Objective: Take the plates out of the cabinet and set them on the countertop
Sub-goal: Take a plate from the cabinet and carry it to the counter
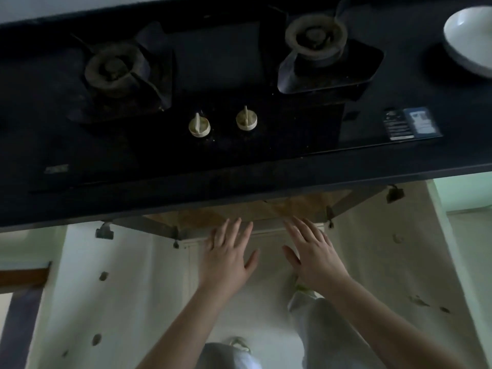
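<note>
Both bare hands reach down below the front edge of the dark glossy tabletop [239, 187], toward the open low cabinet [239, 217] under the black two-burner gas hob [213, 83], which suggests the person is going in for more plates. The left hand [226, 259] and the right hand [314, 257] lie side by side, palms down, backs to the camera, forearms stretched forward from the body; the fingers [234, 230] of each are straight and slightly spread, holding nothing, their tips at the cabinet's front rim. The two cabinet doors are swung wide to either side, leaving the opening free for a two-handed lift. No plate can be seen inside the cabinet, since the tabletop's overhang hides most of its interior. One round white ceramic plate [471, 41] sits on the tabletop at the far right, well apart from the hob's right burner, seemingly placed there to keep it off the cooking surface.
</note>
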